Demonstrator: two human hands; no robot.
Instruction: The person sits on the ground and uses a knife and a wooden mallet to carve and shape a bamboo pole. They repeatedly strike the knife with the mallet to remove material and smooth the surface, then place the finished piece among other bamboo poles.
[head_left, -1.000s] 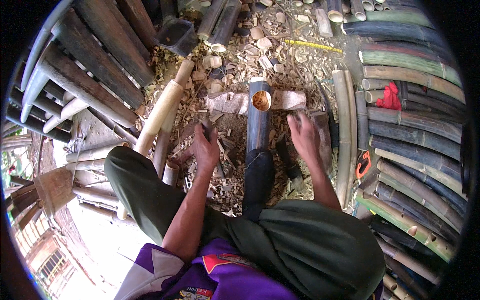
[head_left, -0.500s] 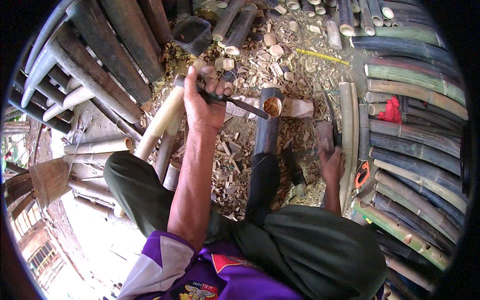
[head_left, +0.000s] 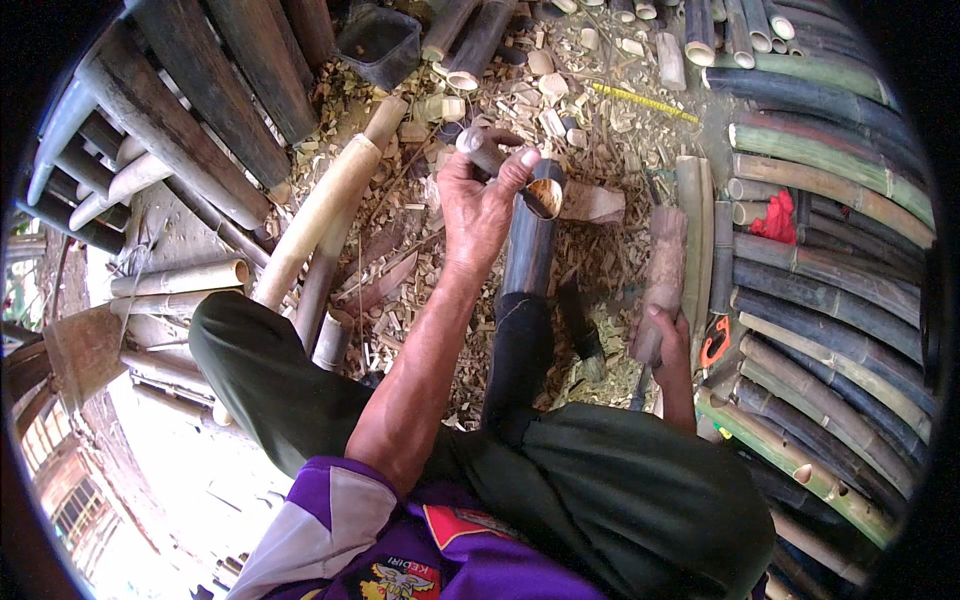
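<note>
An upright dark bamboo tube (head_left: 530,255) is standing at the centre of the frame, its hollow open end a little above centre. The left hand (head_left: 480,205) is gripping the round handle of a knife (head_left: 482,148), fingers clenched around it, with the blade resting across the tube's rim. To do this well, the blade probably needs seating squarely on the rim and holding steady before any blow lands. The left forearm is reaching up from the lower middle, wrist bent over the tube. At centre right, the right hand (head_left: 662,345) is grasping a thick wooden mallet (head_left: 664,262), fingers wrapped around its lower end, held upright beside the tube.
</note>
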